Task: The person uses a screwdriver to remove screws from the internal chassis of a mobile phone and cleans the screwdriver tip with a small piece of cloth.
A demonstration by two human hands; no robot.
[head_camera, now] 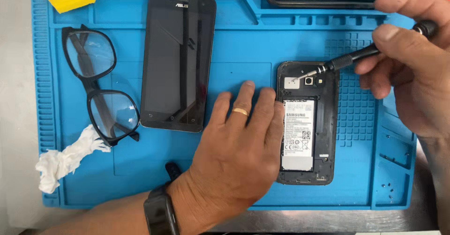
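Blue mat (243, 47): R hand (412, 57) w/ screwdriver (356, 57) in opened phone (307, 122).

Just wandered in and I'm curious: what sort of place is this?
Probably a phone repair bench: a blue repair mat, an opened phone with its battery showing, and a small screwdriver in the right hand.

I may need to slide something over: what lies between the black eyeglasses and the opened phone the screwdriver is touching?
In the head view, an intact black phone lies face up between the eyeglasses and the opened phone; the left hand rests beside it.

Opened black phone (307, 122) lies flat, screwdriver (361, 54) tip touching it.
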